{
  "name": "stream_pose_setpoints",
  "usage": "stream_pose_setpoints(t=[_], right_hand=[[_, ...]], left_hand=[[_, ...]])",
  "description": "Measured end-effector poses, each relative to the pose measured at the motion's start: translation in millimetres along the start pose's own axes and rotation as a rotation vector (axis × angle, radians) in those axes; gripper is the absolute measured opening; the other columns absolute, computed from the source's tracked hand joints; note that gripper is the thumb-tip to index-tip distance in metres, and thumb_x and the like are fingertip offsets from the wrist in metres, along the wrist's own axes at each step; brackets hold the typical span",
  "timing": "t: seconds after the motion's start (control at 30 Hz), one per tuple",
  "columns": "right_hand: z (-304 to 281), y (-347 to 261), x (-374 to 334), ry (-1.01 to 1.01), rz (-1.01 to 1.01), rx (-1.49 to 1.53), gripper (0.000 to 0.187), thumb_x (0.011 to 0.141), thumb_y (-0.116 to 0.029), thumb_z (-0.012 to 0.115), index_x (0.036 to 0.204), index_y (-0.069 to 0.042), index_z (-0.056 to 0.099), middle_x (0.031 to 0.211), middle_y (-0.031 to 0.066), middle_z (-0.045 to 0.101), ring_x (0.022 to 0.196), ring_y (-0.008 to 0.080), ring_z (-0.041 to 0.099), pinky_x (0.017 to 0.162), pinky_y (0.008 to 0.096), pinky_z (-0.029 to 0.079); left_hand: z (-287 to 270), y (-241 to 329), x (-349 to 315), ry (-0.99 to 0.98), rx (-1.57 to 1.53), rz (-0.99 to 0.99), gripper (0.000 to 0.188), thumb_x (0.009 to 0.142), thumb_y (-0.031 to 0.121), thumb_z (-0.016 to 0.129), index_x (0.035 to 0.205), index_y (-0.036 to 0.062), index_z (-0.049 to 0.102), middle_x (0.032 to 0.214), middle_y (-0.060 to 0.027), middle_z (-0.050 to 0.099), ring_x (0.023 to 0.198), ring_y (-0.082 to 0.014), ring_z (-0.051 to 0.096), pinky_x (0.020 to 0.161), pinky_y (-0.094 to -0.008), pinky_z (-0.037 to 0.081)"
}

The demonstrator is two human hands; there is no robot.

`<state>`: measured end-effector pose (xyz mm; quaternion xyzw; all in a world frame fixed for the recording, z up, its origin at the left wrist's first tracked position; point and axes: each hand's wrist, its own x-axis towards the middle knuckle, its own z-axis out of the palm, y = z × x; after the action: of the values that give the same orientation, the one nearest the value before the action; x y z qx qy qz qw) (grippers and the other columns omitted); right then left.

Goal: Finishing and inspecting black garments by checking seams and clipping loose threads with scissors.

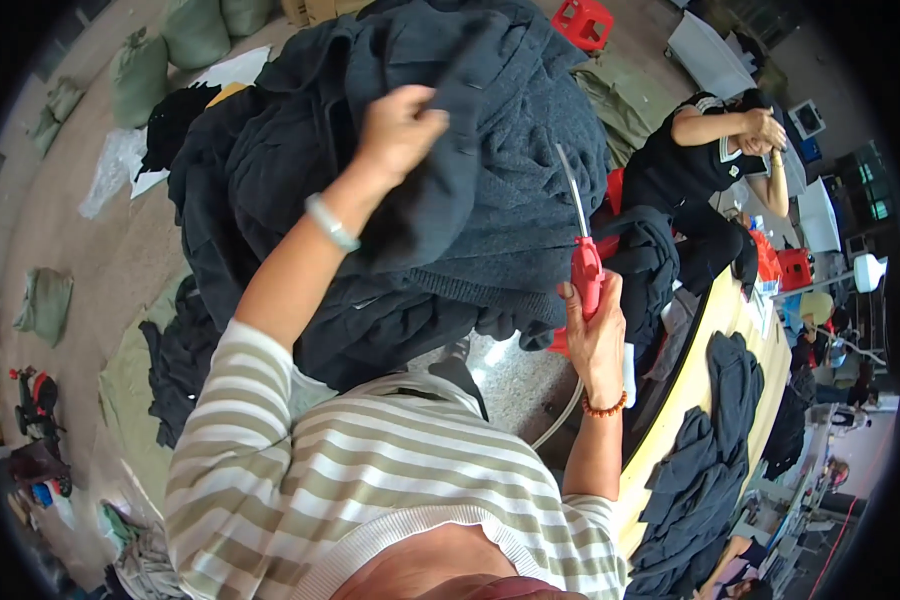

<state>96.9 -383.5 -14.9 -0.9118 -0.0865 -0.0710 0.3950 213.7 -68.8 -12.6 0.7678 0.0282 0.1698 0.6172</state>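
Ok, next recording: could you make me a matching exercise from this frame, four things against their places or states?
1. Left hand
2. Pink-handled tool
3. Bead bracelet
4. Pale yellow table

A. Orange-brown, around the right wrist
B. At the person's right, with dark garments lying on it
C. Over the dark pile
D. Held in the right hand, metal tube pointing away from the person

Pairs: 1-C, 2-D, 3-A, 4-B
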Motion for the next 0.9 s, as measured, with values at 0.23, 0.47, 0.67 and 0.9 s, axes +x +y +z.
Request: stream_pose_setpoints(t=[0.23,0.47,0.67,0.9], right_hand=[[5,-38,0,-0.226,-0.082,-0.024,0.035,0.098,-0.021,0.064,0.124,-0.003,0.046,0.090,0.0237,0.066,0.082,0.0431,0.069,0.070,0.0431,0.053],[0,-67,17,-0.326,-0.195,-0.176,0.031,0.094,-0.013,0.065,0.119,-0.003,0.050,0.075,0.0220,0.065,0.074,0.0440,0.068,0.068,0.0440,0.053],[-20,-74,50,-0.317,-0.296,-0.392,0.023,0.092,-0.016,0.066,0.106,-0.003,0.053,0.068,0.0239,0.062,0.071,0.0464,0.065,0.063,0.0510,0.051],[-32,-89,139,-0.178,-0.383,-0.463,0.030,0.092,-0.019,0.065,0.112,0.000,0.054,0.074,0.0249,0.065,0.080,0.0464,0.065,0.071,0.0521,0.051]], left_hand=[[-48,31,-34,0.177,0.696,0.605,0.066,0.080,-0.001,0.067,0.141,0.0017,0.043,0.136,-0.0224,0.050,0.122,-0.0373,0.054,0.104,-0.0429,0.045],[-4,-19,13,-0.132,0.903,0.693,0.050,0.096,0.018,0.057,0.142,0.0010,0.049,0.155,-0.0190,0.039,0.146,-0.0333,0.033,0.122,-0.0451,0.023],[-2,-10,2,-0.190,0.799,0.671,0.053,0.095,0.021,0.057,0.142,-0.0015,0.048,0.151,-0.0197,0.043,0.139,-0.0343,0.042,0.118,-0.0424,0.032],[-10,10,93,0.011,0.561,0.416,0.069,0.093,0.020,0.063,0.152,0.0075,0.028,0.113,-0.0263,0.063,0.101,-0.0441,0.065,0.088,-0.0508,0.053]])
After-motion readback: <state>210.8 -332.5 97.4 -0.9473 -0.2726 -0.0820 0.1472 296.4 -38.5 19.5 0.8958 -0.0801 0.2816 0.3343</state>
